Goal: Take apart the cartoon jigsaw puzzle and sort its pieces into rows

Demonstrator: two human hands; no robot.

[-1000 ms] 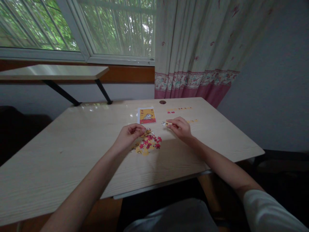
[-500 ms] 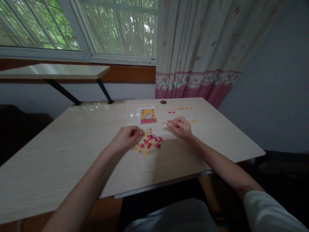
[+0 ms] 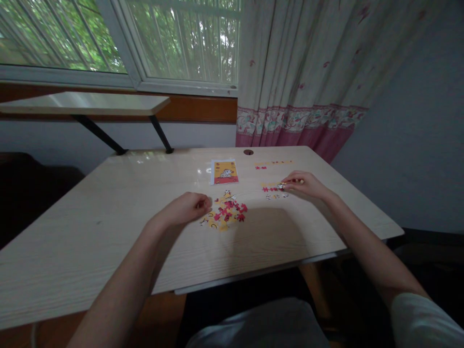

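My right hand pinches a small white and black puzzle piece between thumb and fingertips, over the right-hand rows of pieces. Beneath and beside it lie a row of red pieces and a row of white ones. My left hand is closed, its fingertips at the left side of a loose pile of yellow, red and white puzzle pieces. Whether those fingers hold anything is too small to tell. Behind the pile lies a picture card with a white animal on yellow and red.
The pieces lie on a pale wooden desk. More yellow and red pieces form rows farther back, near a round cable hole. A raised shelf on black legs stands at the back left. A curtain hangs behind.
My right hand has moved right with the white piece, from beside the pile to the rows. My left hand has drawn slightly left of the pile. The view has shifted a little.
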